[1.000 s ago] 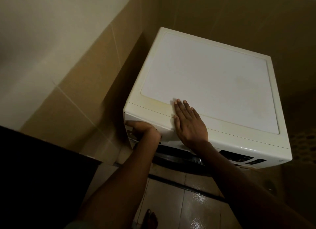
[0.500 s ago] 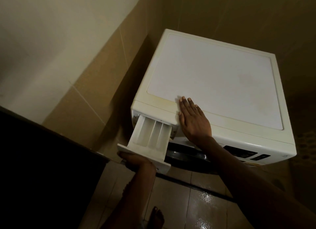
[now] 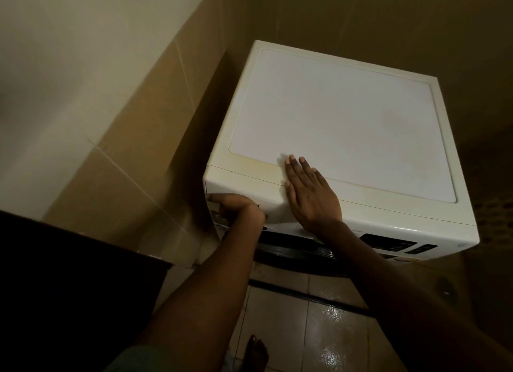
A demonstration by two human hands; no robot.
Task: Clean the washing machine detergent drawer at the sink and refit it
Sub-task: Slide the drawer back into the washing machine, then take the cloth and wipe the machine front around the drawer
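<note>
The white washing machine (image 3: 333,121) stands in a tiled corner, seen from above. Its detergent drawer (image 3: 244,189) sits pushed in at the left of the front panel, flush with the body. My left hand (image 3: 236,207) is at the drawer's front with its fingers curled under the handle edge, hiding most of the drawer face. My right hand (image 3: 308,196) lies flat with straight fingers on the front edge of the machine's top, just right of the drawer.
A dark control display (image 3: 388,244) and the dark door rim (image 3: 291,252) sit below my right forearm. A dark counter (image 3: 69,288) fills the lower left. Beige tiled walls close in on the left and behind. The floor tiles (image 3: 319,330) are glossy, with my bare foot (image 3: 256,352) on them.
Half a second ago the drawer stood pulled out with its compartments showing; my left hand has pushed it back in, flush as it was a second ago. My right hand stayed put.
</note>
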